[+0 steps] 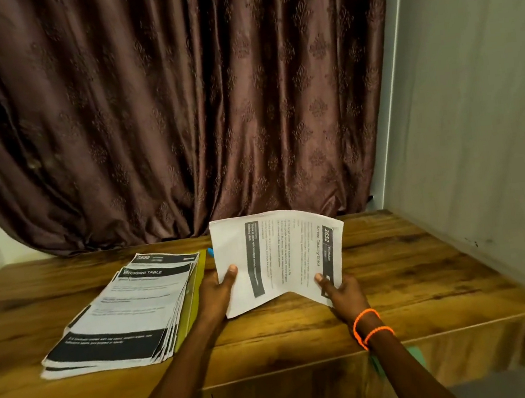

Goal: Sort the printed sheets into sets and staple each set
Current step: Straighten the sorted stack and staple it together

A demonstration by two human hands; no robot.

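- The left hand (216, 289) and right hand (340, 291) each pinched, thumb on top, a near corner of a printed sheet (277, 256) raised over the wooden table (409, 267).
- A fanned stack of printed sheets (127, 312) lay left, atop a yellow folder (190, 308).
- An orange bracelet (369, 327) circled the right wrist.

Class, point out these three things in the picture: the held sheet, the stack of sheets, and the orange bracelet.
held sheet (280, 255), head view, on the printed middle of the page.
stack of sheets (127, 312), head view, on the top page's middle.
orange bracelet (369, 327), head view, on the band at the right wrist.
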